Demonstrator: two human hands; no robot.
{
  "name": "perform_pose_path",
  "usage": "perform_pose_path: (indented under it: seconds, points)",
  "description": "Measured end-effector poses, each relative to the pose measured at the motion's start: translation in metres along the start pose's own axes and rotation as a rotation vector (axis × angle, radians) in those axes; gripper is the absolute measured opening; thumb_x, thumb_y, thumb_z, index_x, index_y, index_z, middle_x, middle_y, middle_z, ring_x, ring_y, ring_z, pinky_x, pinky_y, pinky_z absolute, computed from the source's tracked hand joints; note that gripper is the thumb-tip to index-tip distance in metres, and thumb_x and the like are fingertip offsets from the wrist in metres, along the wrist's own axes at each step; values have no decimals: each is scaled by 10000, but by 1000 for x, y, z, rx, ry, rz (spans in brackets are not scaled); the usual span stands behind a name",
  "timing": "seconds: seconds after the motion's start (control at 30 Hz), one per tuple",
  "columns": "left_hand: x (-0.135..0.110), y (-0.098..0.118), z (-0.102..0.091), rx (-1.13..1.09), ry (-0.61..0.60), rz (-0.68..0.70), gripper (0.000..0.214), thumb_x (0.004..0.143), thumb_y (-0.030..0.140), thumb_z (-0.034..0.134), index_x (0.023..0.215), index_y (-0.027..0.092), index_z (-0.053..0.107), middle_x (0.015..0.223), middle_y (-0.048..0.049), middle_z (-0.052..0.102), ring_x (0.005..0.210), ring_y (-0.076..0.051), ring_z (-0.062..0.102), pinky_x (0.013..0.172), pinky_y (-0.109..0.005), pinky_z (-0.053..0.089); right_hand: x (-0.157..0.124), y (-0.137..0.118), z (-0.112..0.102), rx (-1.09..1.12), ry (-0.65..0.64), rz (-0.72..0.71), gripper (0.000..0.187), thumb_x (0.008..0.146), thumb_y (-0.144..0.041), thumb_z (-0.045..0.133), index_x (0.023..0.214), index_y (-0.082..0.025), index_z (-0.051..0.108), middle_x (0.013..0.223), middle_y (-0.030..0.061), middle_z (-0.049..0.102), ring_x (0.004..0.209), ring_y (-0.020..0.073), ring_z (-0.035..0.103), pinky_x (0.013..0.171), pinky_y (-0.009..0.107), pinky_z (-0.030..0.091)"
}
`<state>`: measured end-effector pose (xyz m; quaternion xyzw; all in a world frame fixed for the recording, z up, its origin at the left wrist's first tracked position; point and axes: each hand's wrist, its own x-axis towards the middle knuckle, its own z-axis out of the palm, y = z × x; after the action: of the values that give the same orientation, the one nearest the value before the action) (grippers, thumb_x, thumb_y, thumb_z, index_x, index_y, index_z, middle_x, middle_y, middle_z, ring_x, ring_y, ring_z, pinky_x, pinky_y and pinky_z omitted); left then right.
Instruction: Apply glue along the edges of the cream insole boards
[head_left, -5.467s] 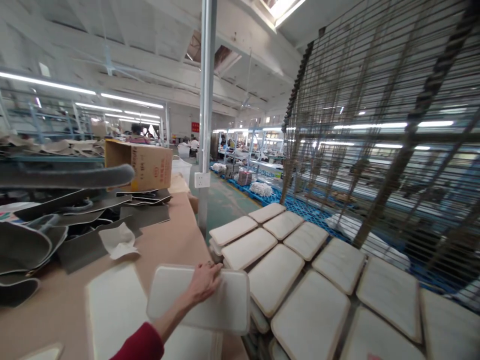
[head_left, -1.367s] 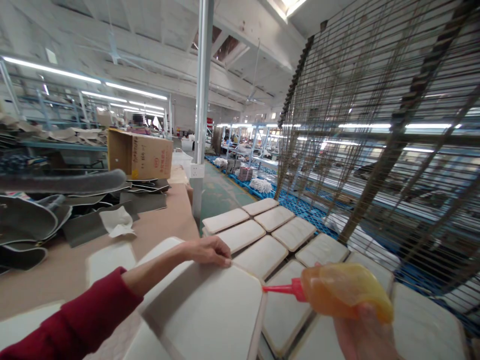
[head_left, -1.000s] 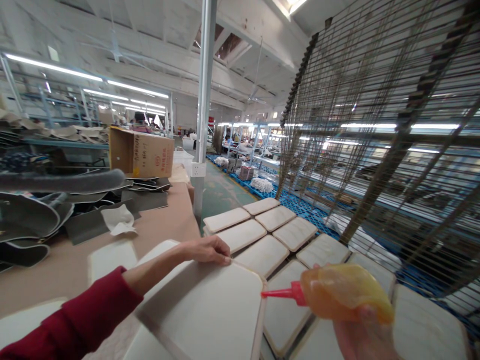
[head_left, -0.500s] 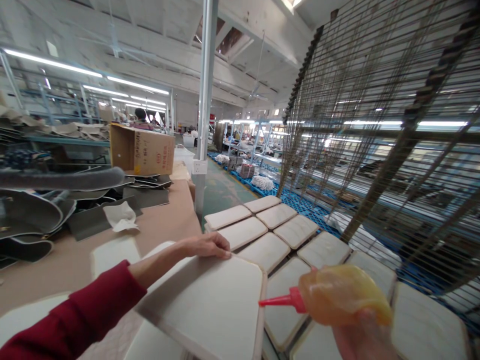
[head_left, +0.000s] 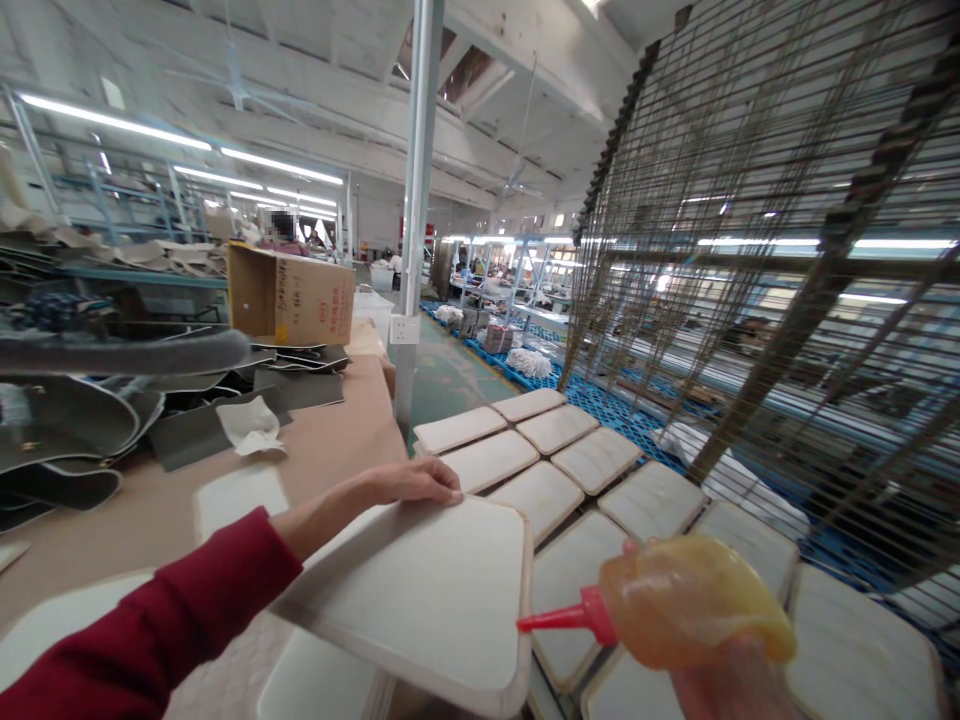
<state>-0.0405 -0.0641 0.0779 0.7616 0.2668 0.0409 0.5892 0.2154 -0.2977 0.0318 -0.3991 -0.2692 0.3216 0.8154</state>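
white panel (head_left: 442, 590) was tilted above the near part of the counter (head_left: 330, 415), over its right edge. left hand (head_left: 420, 482) had it by the far edge, grip narrow, pinched on the rim. right hand (head_left: 724, 680) was wrapped round a squeeze bottle (head_left: 675, 600) of amber liquid, grip full; its red nozzle (head_left: 559, 617) pointed at the panel's right edge, tip touching or just beside it, couldn't tell which.

progress, judged: partway along the right edge. stretch from the far right corner to the tip looked done, stretch down to the near right corner looked left; liquid itself too fine to see. near edge couldn't be called. laid-out panels (head_left: 540, 495) sat in rows beyond the counter's right edge, rims yellowish, probably finished. stacked panels (head_left: 315, 680) lay below the held one at the counter's near end, state unclear.

vs earlier: 1.4 s back the tip sat by the far right corner; now further down the right edge, and the near right corner had come into view. left hand kept about the same spot. 5.5 s back no bottle showed.
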Motion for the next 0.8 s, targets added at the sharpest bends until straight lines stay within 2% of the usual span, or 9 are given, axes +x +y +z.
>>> perform_pose_path:
  seconds: [0.2,0.27,0.4,0.5,0.7,0.8]
  points:
    - [-2,-1,-1,-8,28,-31,528,561,662,719,611,171,529,509,56,385,486,-79,279,478,-263,137,-10,-5,5,44,9,76,703,594,-561,789,1210,-287,591,1215,94,613,1288,423,395,710,594,585]
    - [-2,-3,-2,-10,32,-43,531,567,664,716,623,172,523,515,58,377,485,-77,271,476,-268,124,-11,-6,6,40,14,54,649,600,-543,794,1165,-276,618,1193,95,629,1243,405,457,718,559,594]
    - [-4,-2,-3,-29,49,-50,540,564,673,715,641,173,524,524,59,380,487,-76,273,476,-267,122,-10,-7,5,21,-12,-9,549,635,-506,793,1111,-277,645,1095,47,682,1079,297,601,872,442,559]
    - [-6,-2,-2,-48,74,-60,542,561,671,720,641,171,524,522,56,392,481,-76,288,469,-266,125,-8,-5,3,-7,-15,4,575,658,-530,764,1162,-291,622,1124,35,676,1097,299,593,861,437,564]
    - [-7,-6,-3,-62,124,-74,551,545,675,729,622,168,527,511,51,405,470,-75,301,459,-257,119,-8,-5,7,-57,38,-57,702,573,-615,799,1151,-250,637,1154,59,661,1105,327,588,892,416,549]
    - [-6,-10,-4,-67,152,-77,550,561,677,720,625,164,531,507,53,400,461,-71,294,455,-253,121,-11,-10,12,-32,67,-45,662,556,-595,819,1099,-253,655,1105,27,680,1107,313,589,943,406,522]
